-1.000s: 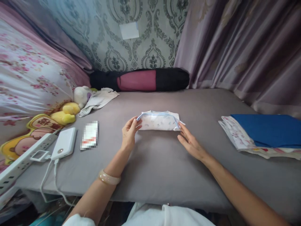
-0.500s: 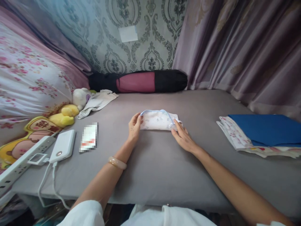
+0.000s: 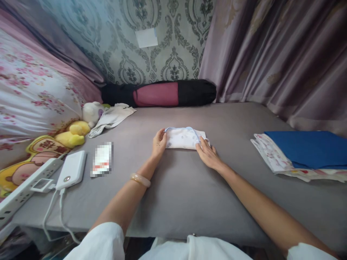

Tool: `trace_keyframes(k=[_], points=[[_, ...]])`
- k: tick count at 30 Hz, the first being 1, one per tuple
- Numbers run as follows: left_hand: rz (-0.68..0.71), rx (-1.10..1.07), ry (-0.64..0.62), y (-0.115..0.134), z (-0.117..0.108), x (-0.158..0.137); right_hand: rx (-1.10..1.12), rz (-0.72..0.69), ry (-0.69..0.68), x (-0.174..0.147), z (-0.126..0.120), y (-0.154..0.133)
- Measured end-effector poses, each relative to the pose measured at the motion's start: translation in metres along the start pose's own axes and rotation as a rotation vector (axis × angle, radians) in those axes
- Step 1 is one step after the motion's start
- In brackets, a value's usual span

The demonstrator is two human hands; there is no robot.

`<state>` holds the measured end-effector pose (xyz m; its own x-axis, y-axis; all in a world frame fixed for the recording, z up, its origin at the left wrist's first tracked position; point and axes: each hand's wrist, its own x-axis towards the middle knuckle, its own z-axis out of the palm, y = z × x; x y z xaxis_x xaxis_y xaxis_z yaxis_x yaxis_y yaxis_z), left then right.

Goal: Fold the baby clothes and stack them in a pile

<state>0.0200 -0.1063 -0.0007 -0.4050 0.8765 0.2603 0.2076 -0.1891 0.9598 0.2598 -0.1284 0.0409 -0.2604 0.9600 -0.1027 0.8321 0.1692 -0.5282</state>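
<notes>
A small folded white cloth [image 3: 180,138] with pale grey-blue prints and light-blue edging lies flat on the grey-covered surface [image 3: 189,195]. At its left end, the fingers and thumb of my left hand [image 3: 159,143] are closed on the edge; a pale bangle circles that wrist. My right hand [image 3: 208,153] rests on the cloth's right end, its fingers stretched over the corner and the thumb at the near edge. Part of the right end is hidden under those fingers.
A blue folded cloth [image 3: 309,148] tops a stack of printed fabrics [image 3: 271,155] at right. On the left are a power bank [image 3: 72,169], power strip [image 3: 32,187], blurred packet [image 3: 102,159], plush toys [image 3: 72,135] and crumpled cloth [image 3: 112,119]. A black-and-maroon long bag [image 3: 157,94] lies behind.
My left hand has shifted slightly right along with the cloth's left end. My right hand has moved slightly left, so the hands are closer together. The cloth looks a little shorter.
</notes>
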Motion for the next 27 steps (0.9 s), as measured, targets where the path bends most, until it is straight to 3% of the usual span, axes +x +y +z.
trace_keyframes(k=[7, 17, 23, 27], points=[[0.024, 0.132, -0.056, -0.006, 0.005, 0.001, -0.025, 0.05, 0.017, 0.004, 0.003, -0.007], [0.085, 0.344, -0.009, 0.003, 0.017, -0.008, -0.055, -0.009, 0.076, 0.008, 0.006, 0.001], [0.188, 0.551, -0.099, 0.005, 0.019, -0.014, -0.176, 0.027, 0.04, 0.012, 0.005, 0.004], [0.176, 0.677, -0.147, 0.008, 0.02, -0.016, -0.281, 0.026, 0.06, 0.014, 0.005, 0.009]])
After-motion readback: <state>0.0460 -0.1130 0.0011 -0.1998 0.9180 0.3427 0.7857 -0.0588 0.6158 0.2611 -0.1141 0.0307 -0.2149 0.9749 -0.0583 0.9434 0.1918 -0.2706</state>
